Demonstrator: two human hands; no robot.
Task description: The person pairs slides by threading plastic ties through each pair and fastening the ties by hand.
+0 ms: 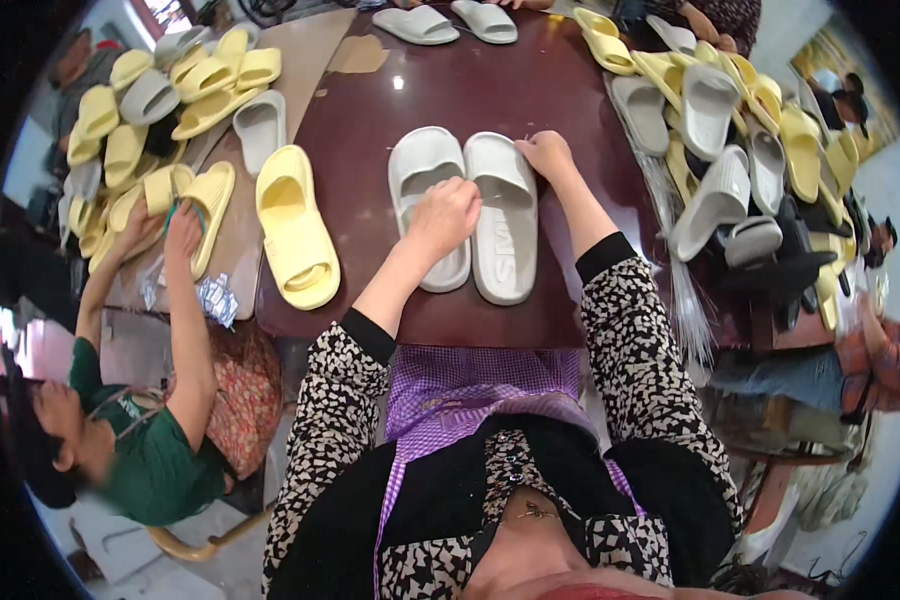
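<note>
A pair of light grey slide sandals lies side by side on the dark red table, toes pointing away from me. My left hand (444,214) is closed at the inner side of the left grey slide (427,150), by the gap between the pair; what its curled fingers hold is hidden. At the outer toe edge of the right grey slide (505,255), my right hand (548,156) has its fingertips pinched together. Whether they grip the slide's edge or something thin, I cannot make out. Left of the pair rests a single yellow slide (298,228).
Yellow and grey slides are heaped on the left table (210,75) and at the right (710,110). Thin white strands (692,310) hang over the right table edge. A co-worker in green (155,430) handles a yellow slide at left. Another grey pair (416,25) lies at the far edge.
</note>
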